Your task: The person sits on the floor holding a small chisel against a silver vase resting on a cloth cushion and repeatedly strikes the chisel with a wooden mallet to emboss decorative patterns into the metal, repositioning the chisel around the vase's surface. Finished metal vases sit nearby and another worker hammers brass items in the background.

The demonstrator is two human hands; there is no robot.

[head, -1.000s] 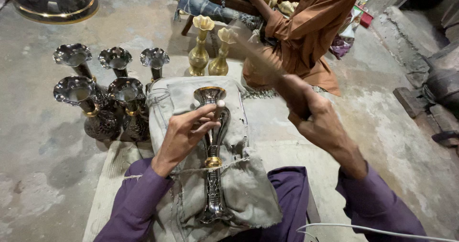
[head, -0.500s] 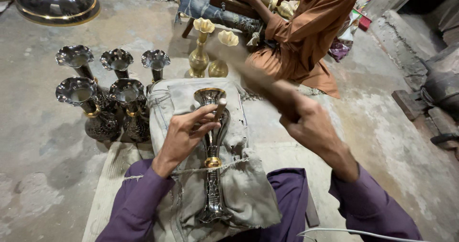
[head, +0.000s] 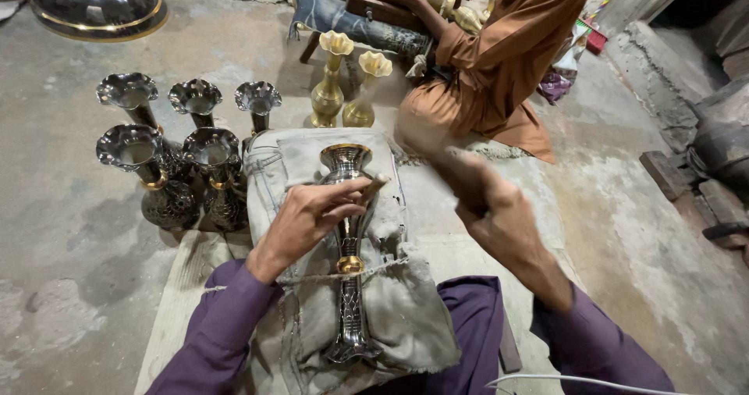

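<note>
Concrete grey floor (head: 62,200) fills most of the view, stained and bare. Across from me a person in an orange-brown tunic (head: 511,59) sits working on brass pieces. On my lap lies a padded grey cloth cushion (head: 312,169), tied with string. Left of it stand five dark silver flared-rim vases (head: 168,153), bunched close together. Behind the cushion I see two small brass vases (head: 347,83), side by side. Lying lengthwise on the cushion is a slim silver engraved vase with a gold band (head: 349,247), mouth pointing away from me. My left hand (head: 308,215) rests on its neck, fingers loosely curled over, pinning it down. My right hand (head: 488,204) is raised beside the cushion, motion-blurred; it looks closed, but I cannot tell on what.
</note>
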